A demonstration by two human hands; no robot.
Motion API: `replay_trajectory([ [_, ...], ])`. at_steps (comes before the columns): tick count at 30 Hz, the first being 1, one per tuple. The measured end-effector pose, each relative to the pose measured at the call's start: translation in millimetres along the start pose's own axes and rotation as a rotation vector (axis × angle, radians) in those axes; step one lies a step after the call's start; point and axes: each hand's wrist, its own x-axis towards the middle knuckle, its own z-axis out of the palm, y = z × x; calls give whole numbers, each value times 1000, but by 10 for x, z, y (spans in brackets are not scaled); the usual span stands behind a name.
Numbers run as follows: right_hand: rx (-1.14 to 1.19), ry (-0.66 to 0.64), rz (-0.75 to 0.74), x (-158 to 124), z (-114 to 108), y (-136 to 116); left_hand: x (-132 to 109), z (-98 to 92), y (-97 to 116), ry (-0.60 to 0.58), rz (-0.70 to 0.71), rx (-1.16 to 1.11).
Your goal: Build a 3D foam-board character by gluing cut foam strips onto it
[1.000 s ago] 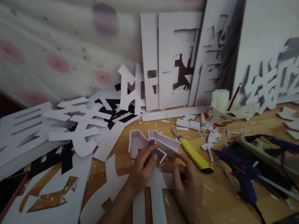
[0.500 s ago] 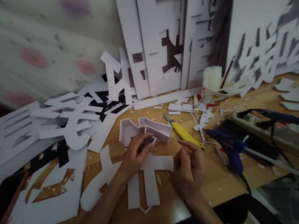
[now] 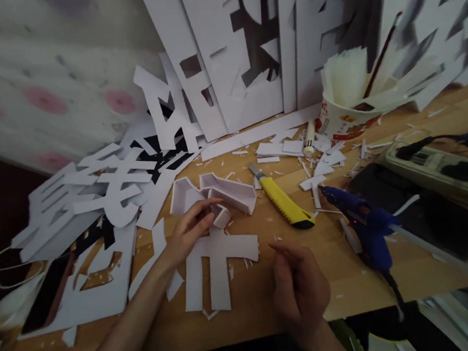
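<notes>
A white foam-board character (image 3: 195, 247) lies on the table, its upper part edged with upright walls (image 3: 231, 195) that form shallow box shapes. My left hand (image 3: 191, 228) reaches over its middle, thumb and index finger closed about a short wall there and covering part of it. To the right, apart from the character, my right hand (image 3: 301, 287) hovers above the table with curled fingers; whether something small sits in them is hidden. A yellow utility knife (image 3: 283, 201) lies beyond it with its blade end pointing away. The blue glue gun (image 3: 363, 224) rests farther right.
A paper cup (image 3: 346, 116) holds glue sticks and a brush. Foam scraps (image 3: 325, 162) litter the table. Cut-out white characters (image 3: 115, 183) pile at the left, near a phone (image 3: 50, 292). Cut boards (image 3: 232, 61) lean at the back. A power strip (image 3: 429, 161) stands right.
The view has shifted, so the things sit elsewhere in the picture. My left hand stays at the character. My right hand has moved lower and nearer to me, its fingers more curled in.
</notes>
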Motion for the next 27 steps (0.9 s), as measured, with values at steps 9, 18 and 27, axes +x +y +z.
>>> replay_trajectory([
  [9,56,-42,118,-4,-41,-117,36,-10,193,9,10,208],
  [18,48,-43,105,-11,-1,-101,35,29,241,-16,-52,151],
  [27,-24,-45,-1,17,10,-8,14,50,229,-60,-62,100],
])
